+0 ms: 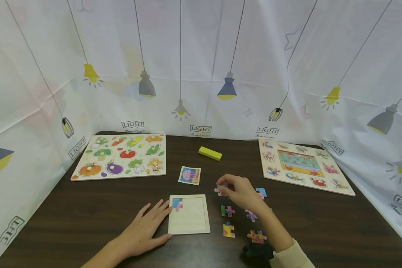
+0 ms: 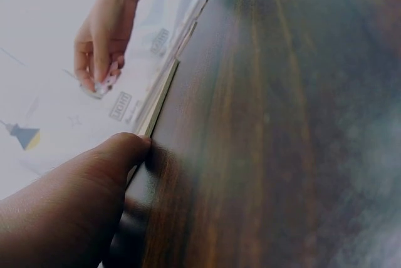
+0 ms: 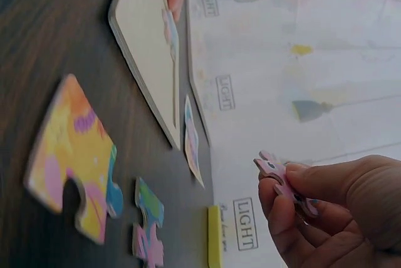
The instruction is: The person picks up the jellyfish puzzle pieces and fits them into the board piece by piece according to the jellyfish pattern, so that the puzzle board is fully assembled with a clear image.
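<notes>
My right hand [image 1: 239, 190] pinches a pink jigsaw piece [image 3: 279, 177] between thumb and fingers, raised above the table right of the wooden puzzle tray [image 1: 195, 223]. In the tray's upper left corner lies one blue and pink piece [image 1: 177, 203]. My left hand [image 1: 146, 227] rests flat on the table with fingers spread, its fingertips and thumb at the tray's left edge. Loose puzzle pieces lie right of the tray, among them a yellow one [image 1: 228, 230], a green and pink one [image 1: 227, 211] and an orange one [image 1: 256, 236].
A small picture card [image 1: 189, 175] and a yellow block [image 1: 210, 153] lie behind the tray. A vegetable puzzle board [image 1: 122, 154] is at back left, a sea animal board [image 1: 305, 165] at back right. A dark object [image 1: 258, 251] is by the right wrist. A printed curtain [image 1: 201, 67] encloses the table.
</notes>
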